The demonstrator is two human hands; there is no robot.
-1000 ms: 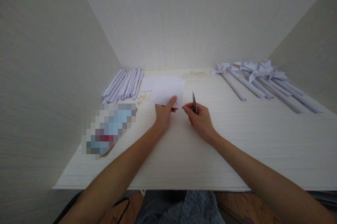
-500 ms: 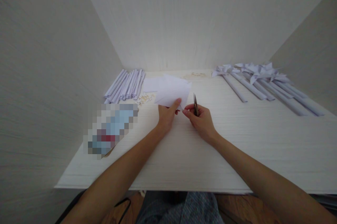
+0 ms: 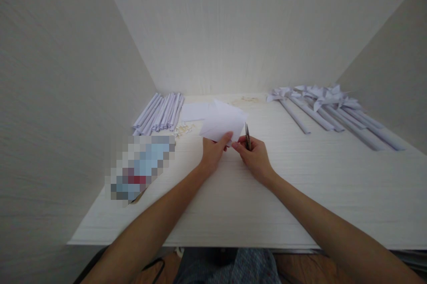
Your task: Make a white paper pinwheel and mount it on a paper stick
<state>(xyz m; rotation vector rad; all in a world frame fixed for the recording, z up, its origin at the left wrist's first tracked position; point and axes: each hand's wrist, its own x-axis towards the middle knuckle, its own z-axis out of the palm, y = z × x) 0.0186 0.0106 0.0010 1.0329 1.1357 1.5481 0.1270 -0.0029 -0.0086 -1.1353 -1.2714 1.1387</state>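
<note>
In the middle of the tabletop [image 3: 230, 213], in the head view, the left hand [image 3: 213, 154] is gripping white paper [image 3: 223, 124], thumb on top, while the right hand [image 3: 255, 156] is keeping a dark pointed tool [image 3: 247, 136] in its curled fingers and bringing its fingertips to the paper's near corner. The work seems to be standing partway: far right of the right hand, paper pinwheels [image 3: 328, 99] on tubes are lying looking complete, whereas beyond the left hand, to its left, bare paper rolls [image 3: 159, 112] and a flat sheet [image 3: 194, 111] are sitting apparently unused, with small pale pieces [image 3: 183, 130] scattering nearer. A pixelated object [image 3: 143, 168] is lying left of that hand. Pale, faintly streaked walls [image 3: 213, 30] are enclosing the white surface, and brown flooring [image 3: 170, 268] is showing below its near edge.
</note>
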